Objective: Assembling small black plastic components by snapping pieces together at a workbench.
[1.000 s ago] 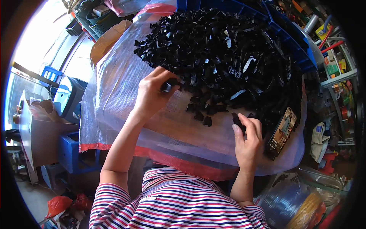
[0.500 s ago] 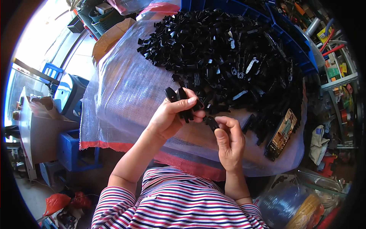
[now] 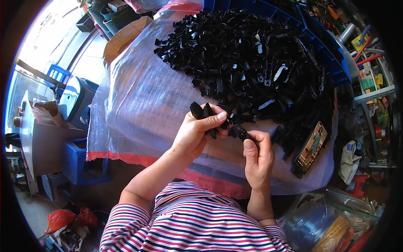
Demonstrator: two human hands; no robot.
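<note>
A big heap of small black plastic parts (image 3: 252,63) lies on a table covered with a translucent woven sheet (image 3: 142,105). My left hand (image 3: 197,132) is raised over the near edge and holds a few black parts (image 3: 201,111) bunched between thumb and fingers. My right hand (image 3: 257,157) sits just to its right and pinches one black part (image 3: 238,132) at its fingertips, held against the parts in the left hand. Both hands meet in front of the heap's near edge.
A phone (image 3: 311,147) with a picture on its screen lies at the table's right near corner. Blue crates (image 3: 77,159) and a cardboard box (image 3: 46,138) stand on the left. Shelves with tools (image 3: 369,63) fill the right. A clear bag (image 3: 315,227) with a yellow coil sits at the lower right.
My left hand left the heap with black parts and came toward me. My right hand rose from the table edge with a part and met the left hand.
</note>
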